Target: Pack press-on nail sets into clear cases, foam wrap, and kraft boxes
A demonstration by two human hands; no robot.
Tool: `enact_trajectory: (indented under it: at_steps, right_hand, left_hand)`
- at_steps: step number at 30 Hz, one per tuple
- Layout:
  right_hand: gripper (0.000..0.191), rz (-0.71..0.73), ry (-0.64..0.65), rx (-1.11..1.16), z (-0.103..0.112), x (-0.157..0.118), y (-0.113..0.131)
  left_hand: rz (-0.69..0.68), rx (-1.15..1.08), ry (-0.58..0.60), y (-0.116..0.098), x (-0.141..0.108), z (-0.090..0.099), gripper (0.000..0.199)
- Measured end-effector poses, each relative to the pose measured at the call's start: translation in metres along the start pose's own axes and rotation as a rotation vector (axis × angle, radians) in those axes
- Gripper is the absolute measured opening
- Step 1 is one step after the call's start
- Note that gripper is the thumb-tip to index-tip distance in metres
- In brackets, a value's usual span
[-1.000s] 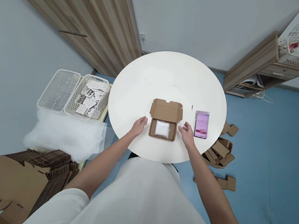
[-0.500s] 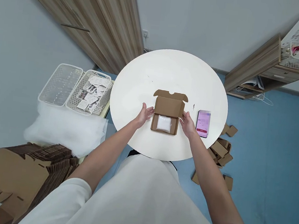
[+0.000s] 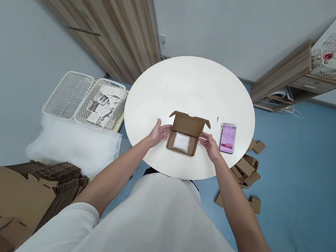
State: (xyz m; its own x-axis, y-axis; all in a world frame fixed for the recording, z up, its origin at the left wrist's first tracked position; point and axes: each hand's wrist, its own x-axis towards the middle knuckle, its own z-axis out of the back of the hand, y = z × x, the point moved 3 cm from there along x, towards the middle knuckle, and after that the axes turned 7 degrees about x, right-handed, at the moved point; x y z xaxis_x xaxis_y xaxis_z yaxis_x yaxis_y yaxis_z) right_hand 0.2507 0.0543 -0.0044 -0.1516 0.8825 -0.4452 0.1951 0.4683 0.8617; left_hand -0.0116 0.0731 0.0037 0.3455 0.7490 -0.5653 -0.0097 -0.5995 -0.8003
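On the round white table (image 3: 191, 80) sits a small brown cardboard box (image 3: 168, 144), its lid (image 3: 188, 124) standing raised with side flaps sticking out. A white wrapped packet (image 3: 181, 142) lies inside it. My left hand (image 3: 160, 134) is at the box's left side, thumb up and fingers stretched towards the lid's edge. At the right side, my right hand (image 3: 210, 145) has its fingers extended along the lid's edge. Both hands are open; whether the fingertips press on the cardboard I cannot tell exactly.
A phone (image 3: 227, 139) lies right of the box. To the left are two white baskets, one holding cards (image 3: 105, 102), white foam sheets (image 3: 74, 145) and a stack of flat cardboard (image 3: 17, 194). Small boxes (image 3: 245, 167) are piled on the floor at right.
The lid has tipped forward from lying back to standing more upright over the box. The box has shifted slightly towards me and turned a little. Both hands have stayed beside it.
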Motion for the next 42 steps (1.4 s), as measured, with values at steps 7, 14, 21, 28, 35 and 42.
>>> enact_trajectory:
  at_steps: [7, 14, 21, 28, 35, 42]
  right_hand:
    - [0.059, -0.037, 0.037, -0.021, -0.006, -0.004, -0.005]
    - [0.066, -0.057, 0.045, -0.012, -0.004, -0.012, -0.009]
    - [0.062, -0.089, 0.151, -0.072, -0.006, -0.037, -0.008]
    - [0.054, -0.111, -0.169, -0.368, -0.010, -0.048, -0.035]
    - [0.049, -0.145, -0.287, -0.599, -0.016, -0.047, -0.059]
    - [0.045, -0.141, -0.299, -0.716, -0.019, -0.044, -0.061]
  left_hand:
    - [0.043, -0.051, 0.026, 0.000, -0.007, 0.001, 0.082]
    - [0.049, 0.171, 0.018, 0.001, -0.011, 0.008, 0.081]
    - [0.003, 0.360, 0.062, 0.006, -0.031, 0.002, 0.060]
    - [0.014, 0.530, -0.264, 0.042, -0.037, -0.009, 0.059]
    - [0.058, 0.749, -0.377, 0.068, -0.032, -0.005, 0.057]
    - [0.062, 0.799, -0.402, 0.066, -0.028, -0.011, 0.057]
